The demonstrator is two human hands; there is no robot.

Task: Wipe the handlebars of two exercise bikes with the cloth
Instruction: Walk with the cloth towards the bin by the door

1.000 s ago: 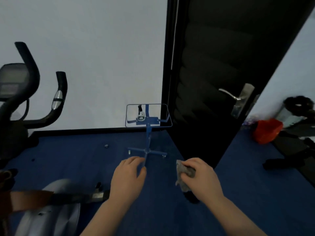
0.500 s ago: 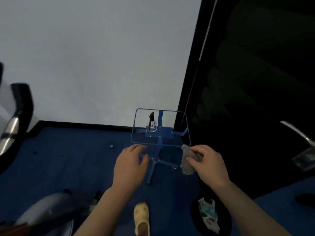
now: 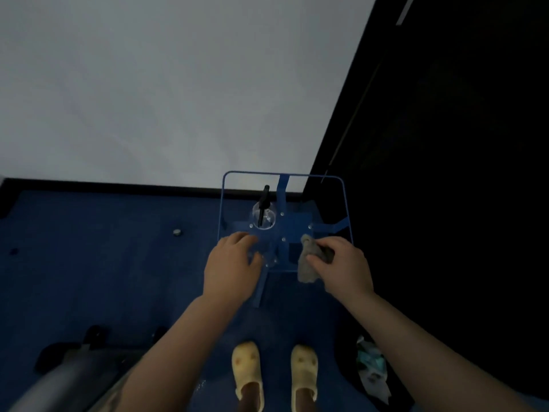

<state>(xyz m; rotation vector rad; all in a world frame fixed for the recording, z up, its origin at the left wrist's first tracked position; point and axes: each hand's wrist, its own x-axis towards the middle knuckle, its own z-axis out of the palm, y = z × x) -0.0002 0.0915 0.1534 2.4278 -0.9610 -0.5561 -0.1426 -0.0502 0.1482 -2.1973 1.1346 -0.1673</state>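
Observation:
A small grey cloth (image 3: 307,263) is pinched in my right hand (image 3: 341,266), hanging over the front right of a blue-framed glass-topped stand (image 3: 225,203). My left hand (image 3: 231,266) hovers over the stand's front left with fingers slightly apart, holding nothing. On the stand sits a clear spray bottle (image 3: 263,217) with a black trigger head, just beyond my left fingers. Of the exercise bikes, only a grey and black base part (image 3: 68,364) shows at the bottom left; no handlebars are in view.
A white wall fills the upper left and a black door (image 3: 445,173) the right. The floor is blue carpet (image 3: 104,278). My feet in yellow slippers (image 3: 248,370) stand below the stand. A black bin with crumpled rubbish (image 3: 371,367) sits at the lower right.
The view has swung right and down, so the bike handlebars left the frame. I have stepped up to the blue stand, and both hands now reach over its top, cloth still held.

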